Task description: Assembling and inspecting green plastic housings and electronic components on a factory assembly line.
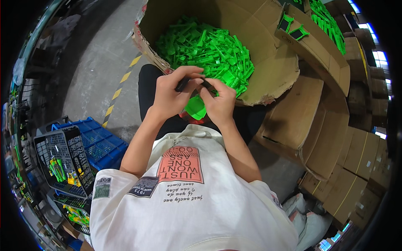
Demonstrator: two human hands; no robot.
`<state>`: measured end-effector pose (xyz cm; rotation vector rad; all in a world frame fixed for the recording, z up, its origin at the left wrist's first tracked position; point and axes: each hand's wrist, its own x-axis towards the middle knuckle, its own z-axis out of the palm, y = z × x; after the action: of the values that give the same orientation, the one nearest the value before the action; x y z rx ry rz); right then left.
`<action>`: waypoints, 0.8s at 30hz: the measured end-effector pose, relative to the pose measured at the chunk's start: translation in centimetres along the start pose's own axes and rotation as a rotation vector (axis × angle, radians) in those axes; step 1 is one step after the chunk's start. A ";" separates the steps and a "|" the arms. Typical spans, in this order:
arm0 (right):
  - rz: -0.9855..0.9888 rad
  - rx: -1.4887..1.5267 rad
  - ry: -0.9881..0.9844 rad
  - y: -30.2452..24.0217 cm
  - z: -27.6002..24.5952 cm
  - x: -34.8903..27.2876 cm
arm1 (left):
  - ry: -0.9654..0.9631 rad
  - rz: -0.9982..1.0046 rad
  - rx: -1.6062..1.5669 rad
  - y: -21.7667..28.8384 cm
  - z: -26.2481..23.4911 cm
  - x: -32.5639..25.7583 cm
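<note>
My left hand [171, 93] and my right hand [221, 101] meet in front of my chest, above my lap. Together they pinch a small black part [184, 85] that spans between the fingers of both hands. A bright green plastic piece [196, 108] hangs just below, between the two palms, against my right hand. Just beyond my hands stands a big open cardboard box [268, 62] heaped with several green plastic parts [207, 50] of the same colour.
A black wire basket [63, 161] with green and yellow items sits at my left over a blue plastic crate [100, 144]. Flattened and stacked cardboard boxes [335, 138] fill the right side. A second box of green parts [328, 23] stands at the upper right. A yellow-black floor stripe [121, 83] runs at left.
</note>
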<state>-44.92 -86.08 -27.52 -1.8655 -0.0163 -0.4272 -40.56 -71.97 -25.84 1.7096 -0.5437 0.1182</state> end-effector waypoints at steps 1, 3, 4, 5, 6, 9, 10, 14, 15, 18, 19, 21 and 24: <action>-0.016 -0.026 0.004 0.2 0.0 -0.1 | 0.005 0.004 0.003 0.0 0.0 0.1; -0.037 -0.050 0.004 0.5 0.0 -0.2 | -0.038 0.111 0.103 -0.3 -0.1 0.1; -0.043 -0.069 0.007 0.6 0.0 -0.2 | -0.051 0.087 0.109 -0.4 -0.1 0.0; -0.049 -0.087 0.010 0.6 0.1 -0.2 | -0.046 0.089 0.112 -0.4 -0.3 0.0; -0.050 -0.088 0.009 0.5 0.1 -0.3 | -0.012 0.112 0.122 -0.1 -0.4 0.2; 0.033 -0.023 0.022 0.3 0.4 -0.4 | 0.222 -0.036 0.121 -0.1 -1.4 -0.5; 0.043 -0.013 0.121 0.4 0.7 -0.5 | 0.372 -0.161 0.071 -0.6 -1.4 -1.4; 0.075 0.072 0.324 1.1 2.0 -0.7 | 0.395 -0.293 0.219 -0.9 0.2 -6.6; 0.056 0.108 0.377 1.3 2.2 -0.8 | 0.354 -0.384 0.136 -0.6 1.1 -7.1; 0.019 0.045 0.348 1.6 2.2 -1.0 | 0.327 -0.533 -0.223 -0.9 2.3 -7.3; 0.022 0.034 0.319 1.5 2.0 -1.0 | 0.330 -0.542 -0.230 -1.0 2.2 -6.9; 0.065 0.096 0.280 0.6 1.8 -1.3 | 0.280 -0.526 -0.090 -1.6 1.9 -6.3; 0.070 0.163 0.307 -1.3 1.2 -1.6 | 0.362 -0.571 -0.146 -3.0 2.3 -6.2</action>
<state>-46.37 -84.18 -27.10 -1.6202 0.2146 -0.6411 -45.26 -72.01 -31.29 1.5909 0.2056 -0.0240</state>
